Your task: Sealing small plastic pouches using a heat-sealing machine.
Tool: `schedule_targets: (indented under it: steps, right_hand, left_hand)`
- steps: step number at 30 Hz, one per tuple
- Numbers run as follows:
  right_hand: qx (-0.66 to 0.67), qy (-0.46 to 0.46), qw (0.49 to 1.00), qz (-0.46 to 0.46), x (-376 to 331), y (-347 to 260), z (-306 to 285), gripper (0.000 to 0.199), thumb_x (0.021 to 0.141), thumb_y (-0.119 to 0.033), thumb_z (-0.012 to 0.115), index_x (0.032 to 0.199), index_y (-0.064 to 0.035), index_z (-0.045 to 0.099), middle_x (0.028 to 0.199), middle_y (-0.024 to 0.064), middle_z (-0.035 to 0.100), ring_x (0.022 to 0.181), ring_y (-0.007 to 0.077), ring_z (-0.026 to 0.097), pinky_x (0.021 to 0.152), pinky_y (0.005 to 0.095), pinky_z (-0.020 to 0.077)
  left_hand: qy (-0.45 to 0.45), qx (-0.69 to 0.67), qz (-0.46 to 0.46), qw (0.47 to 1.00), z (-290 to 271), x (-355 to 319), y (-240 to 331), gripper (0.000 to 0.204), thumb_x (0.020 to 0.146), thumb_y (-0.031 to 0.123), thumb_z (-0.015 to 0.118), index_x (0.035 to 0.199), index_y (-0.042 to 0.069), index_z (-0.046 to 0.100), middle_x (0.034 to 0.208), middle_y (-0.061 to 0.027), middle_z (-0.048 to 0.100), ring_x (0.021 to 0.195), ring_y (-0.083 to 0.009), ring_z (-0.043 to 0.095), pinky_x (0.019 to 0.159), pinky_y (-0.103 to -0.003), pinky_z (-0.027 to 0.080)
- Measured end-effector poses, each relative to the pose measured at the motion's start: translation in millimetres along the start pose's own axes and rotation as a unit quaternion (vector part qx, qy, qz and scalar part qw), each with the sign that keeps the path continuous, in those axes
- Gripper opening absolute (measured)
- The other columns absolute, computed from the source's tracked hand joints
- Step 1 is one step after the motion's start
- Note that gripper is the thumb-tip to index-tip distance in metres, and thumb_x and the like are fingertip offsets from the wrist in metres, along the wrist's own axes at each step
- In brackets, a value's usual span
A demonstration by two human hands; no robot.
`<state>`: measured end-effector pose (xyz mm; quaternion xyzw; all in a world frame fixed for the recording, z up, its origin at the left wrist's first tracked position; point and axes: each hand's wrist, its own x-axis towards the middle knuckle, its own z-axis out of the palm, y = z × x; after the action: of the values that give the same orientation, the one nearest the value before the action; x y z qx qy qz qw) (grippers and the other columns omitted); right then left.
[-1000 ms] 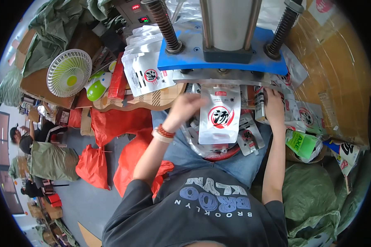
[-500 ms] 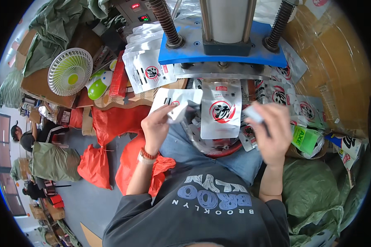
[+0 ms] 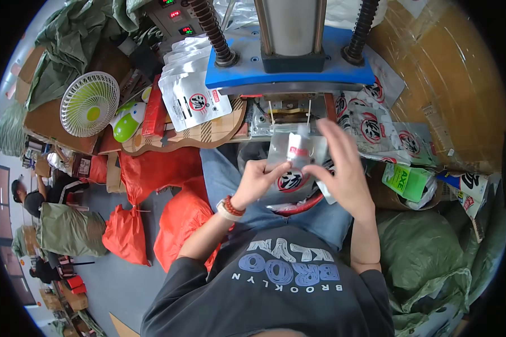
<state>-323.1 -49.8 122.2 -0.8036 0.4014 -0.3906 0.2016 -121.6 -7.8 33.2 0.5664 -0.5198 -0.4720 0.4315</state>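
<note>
Pouch (image 3: 294,150) in the centre of the frame is what I have in both hands: a clear, silvery bag with a small red label near its top. My left hand (image 3: 257,178) pinches its lower left edge between thumb and fingers, so that grip is closed on the bag. My right hand (image 3: 343,168) cups its right side with the fingers spread along the edge; that grip also has the bag, though more loosely.

I hold the pouch just below the sealing press (image 3: 289,62), whose blue plate sits at the top centre of the frame, and the bag is not yet between the press bars. By my judgement this one is mid-way: picked up and being straightened, with the sealing still to come.

More printed pouches lie under my hands in my lap (image 3: 292,182). A stack of white pouches (image 3: 194,95) leans on the worktop (image 3: 208,132) at upper left, and a loose pile of pouches (image 3: 376,126) lies at upper right; I cannot tell which are finished. A small fan (image 3: 90,104) stands at far left.
</note>
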Motion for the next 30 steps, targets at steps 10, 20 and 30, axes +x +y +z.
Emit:
schedule_targets:
  steps: [10, 20, 30]
  right_hand:
    - [-0.460, 0.053, 0.875, 0.142, -8, 177, -3, 0.036, 0.094, -0.024, 0.058, 0.122, -0.0014, 0.057, 0.120, 0.0192, 0.058, 0.105, 0.0386, 0.055, 0.095, 0.0483, 0.0394]
    - [0.069, 0.053, 0.975, 0.206, -16, 125, -20, 0.017, 0.087, 0.003, 0.059, 0.100, -0.0042, 0.050, 0.097, 0.0025, 0.051, 0.085, 0.0148, 0.053, 0.071, 0.0290, 0.0441]
    - [0.076, 0.077, 0.984, -0.143, -1, -13, -15, 0.020, 0.074, 0.014, 0.067, 0.089, 0.0007, 0.063, 0.099, 0.0116, 0.065, 0.082, 0.0206, 0.061, 0.071, 0.0299, 0.0513]
  left_hand:
    - [0.035, -0.296, -0.141, 0.944, -2, 66, -4, 0.019, 0.090, 0.014, 0.066, 0.096, -0.004, 0.068, 0.087, -0.0061, 0.070, 0.072, -0.0104, 0.065, 0.064, -0.025, 0.052]
    - [0.151, 0.619, 0.093, 0.765, -132, 37, -63, 0.083, 0.083, 0.050, 0.066, 0.148, 0.010, 0.032, 0.155, -0.0157, 0.029, 0.142, -0.0365, 0.026, 0.110, -0.059, 0.025]
    - [0.269, 0.276, 0.216, 0.897, -77, -32, 10, 0.042, 0.065, -0.017, 0.059, 0.098, 0.006, 0.073, 0.095, -0.0092, 0.073, 0.083, -0.0182, 0.071, 0.067, -0.027, 0.056]
